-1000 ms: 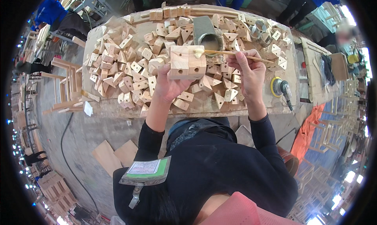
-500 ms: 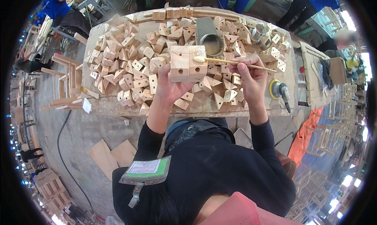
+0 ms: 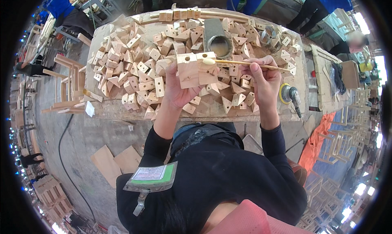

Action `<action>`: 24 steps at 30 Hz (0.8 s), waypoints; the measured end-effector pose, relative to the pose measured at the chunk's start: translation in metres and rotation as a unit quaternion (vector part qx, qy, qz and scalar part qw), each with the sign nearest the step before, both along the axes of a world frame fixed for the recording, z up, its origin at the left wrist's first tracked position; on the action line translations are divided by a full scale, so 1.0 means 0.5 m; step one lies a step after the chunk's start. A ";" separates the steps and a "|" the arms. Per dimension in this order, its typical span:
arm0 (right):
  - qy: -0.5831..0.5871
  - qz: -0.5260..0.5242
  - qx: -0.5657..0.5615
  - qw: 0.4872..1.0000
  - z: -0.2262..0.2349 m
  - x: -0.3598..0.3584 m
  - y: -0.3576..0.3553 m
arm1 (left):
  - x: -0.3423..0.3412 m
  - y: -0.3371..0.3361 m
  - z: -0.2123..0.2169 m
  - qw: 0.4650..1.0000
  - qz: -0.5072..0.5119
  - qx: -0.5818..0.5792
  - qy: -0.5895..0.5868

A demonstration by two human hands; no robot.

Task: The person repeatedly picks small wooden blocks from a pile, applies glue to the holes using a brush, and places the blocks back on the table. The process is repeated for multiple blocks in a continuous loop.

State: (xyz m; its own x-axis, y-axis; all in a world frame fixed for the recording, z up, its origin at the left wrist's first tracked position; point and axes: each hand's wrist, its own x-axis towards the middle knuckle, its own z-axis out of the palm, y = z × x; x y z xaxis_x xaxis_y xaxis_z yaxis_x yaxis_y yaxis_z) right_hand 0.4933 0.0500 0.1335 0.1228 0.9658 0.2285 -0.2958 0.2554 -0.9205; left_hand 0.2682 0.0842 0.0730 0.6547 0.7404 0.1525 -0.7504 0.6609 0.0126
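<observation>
My left hand (image 3: 179,92) grips a pair of pale wooden blocks (image 3: 190,76) side by side, raised above the table; drilled holes show in their faces. Pinched in my right hand (image 3: 264,78) is a thin wooden stick (image 3: 245,63). Its rounded, cream-coloured tip (image 3: 209,61) is at the upper face of the right-hand block; whether it touches, I cannot tell. Just behind the blocks lies a dark grey container (image 3: 215,29) with a round opening that holds a cloudy liquid (image 3: 221,48).
Many drilled wooden blocks (image 3: 132,85) cover the worktable (image 3: 163,114). A clear jar (image 3: 268,33) stands at the far right. Near the right edge lies a round sander (image 3: 289,94) with a yellow rim. Wooden frames (image 3: 69,87) stand to the left; people in blue work beyond the table.
My left hand has tilted the blocks, so their holed face now points more upward. The stick's tip stays by the right-hand block; my right hand has shifted only slightly.
</observation>
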 end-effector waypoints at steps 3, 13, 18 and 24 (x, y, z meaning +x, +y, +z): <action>-0.001 -0.001 -0.004 1.000 0.005 -0.002 0.001 | -0.003 -0.001 -0.007 0.999 0.003 -0.029 0.021; -0.003 0.071 0.020 0.997 -0.009 0.016 -0.004 | -0.003 -0.001 -0.020 0.999 0.027 0.011 0.041; 0.001 0.069 -0.011 0.998 -0.010 0.021 -0.014 | 0.003 -0.001 0.002 0.999 0.030 0.003 0.036; 0.076 -0.019 -0.025 0.997 0.001 0.004 -0.023 | 0.016 -0.022 0.040 0.880 0.284 0.084 0.372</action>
